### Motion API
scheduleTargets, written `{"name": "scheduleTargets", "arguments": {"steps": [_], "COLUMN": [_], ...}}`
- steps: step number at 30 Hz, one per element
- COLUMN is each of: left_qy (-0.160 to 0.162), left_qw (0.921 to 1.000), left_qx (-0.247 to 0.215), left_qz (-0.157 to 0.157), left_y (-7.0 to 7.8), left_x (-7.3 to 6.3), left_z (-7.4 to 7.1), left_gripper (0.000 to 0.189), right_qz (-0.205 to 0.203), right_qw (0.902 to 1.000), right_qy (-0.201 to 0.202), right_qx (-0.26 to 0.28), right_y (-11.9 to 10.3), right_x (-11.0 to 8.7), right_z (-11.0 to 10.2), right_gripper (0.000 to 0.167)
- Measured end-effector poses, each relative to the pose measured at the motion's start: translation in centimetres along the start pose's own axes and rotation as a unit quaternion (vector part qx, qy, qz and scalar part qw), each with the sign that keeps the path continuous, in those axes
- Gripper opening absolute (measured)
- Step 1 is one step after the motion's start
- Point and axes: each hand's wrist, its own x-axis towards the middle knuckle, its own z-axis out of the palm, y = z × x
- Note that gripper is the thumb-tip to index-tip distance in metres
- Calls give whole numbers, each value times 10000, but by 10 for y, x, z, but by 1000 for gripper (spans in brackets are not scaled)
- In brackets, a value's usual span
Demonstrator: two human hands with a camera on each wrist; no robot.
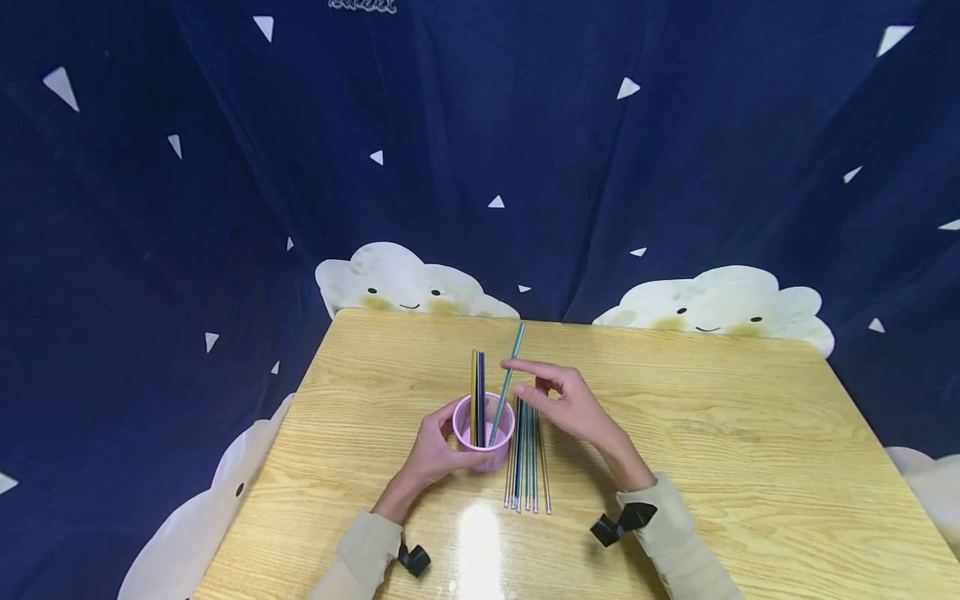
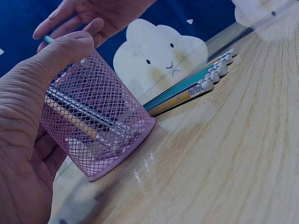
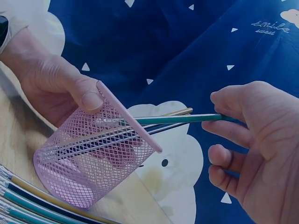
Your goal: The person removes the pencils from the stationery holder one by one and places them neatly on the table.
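Note:
My left hand point(image 1: 435, 450) grips a pink mesh pencil cup point(image 1: 495, 460) around its side, thumb near the rim in the right wrist view. Inside lean a yellow pencil point(image 1: 473, 375) and dark pencils point(image 1: 482, 379), eraser ends down. A green pencil point(image 1: 519, 335) slants into the cup, its eraser end point(image 3: 110, 122) below the rim. My right hand point(image 1: 566, 400) pinches that green pencil between its fingers point(image 3: 224, 100) above the cup. Several more pencils point(image 1: 532, 475) lie side by side on the table just right of the cup, erasers toward me.
The wood-grain table point(image 1: 337, 392) reaches back to a dark blue curtain point(image 1: 450, 125) printed with white triangles and smiling clouds. Each sleeve has a black wrist strap point(image 1: 637, 517). A bright light reflection point(image 1: 480, 542) shows on the table in front of the cup.

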Motion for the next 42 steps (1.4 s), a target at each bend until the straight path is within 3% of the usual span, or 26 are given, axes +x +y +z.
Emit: {"name": "scheduleTargets", "arguments": {"steps": [15,23,36,42], "left_qy": [7,4,33,64], "left_qw": [9996,9996,10000,9999], "left_qx": [167,171,-16,48], "left_qz": [-248,-203,-16,-117], "left_y": [2,2,0,0], "left_x": [0,0,0,0], "left_z": [0,1,1,1], "left_gripper": [88,87,85,86], "right_qz": [60,-10,213,218], "right_qw": [9991,9978,9965,9965], "right_qy": [374,554,703,703], "right_qx": [212,351,388,390], "right_y": [-2,-3,-7,-4], "right_x": [-2,-5,-15,-22], "right_z": [-6,-5,-9,-12], "right_gripper": [39,36,33,28]}}
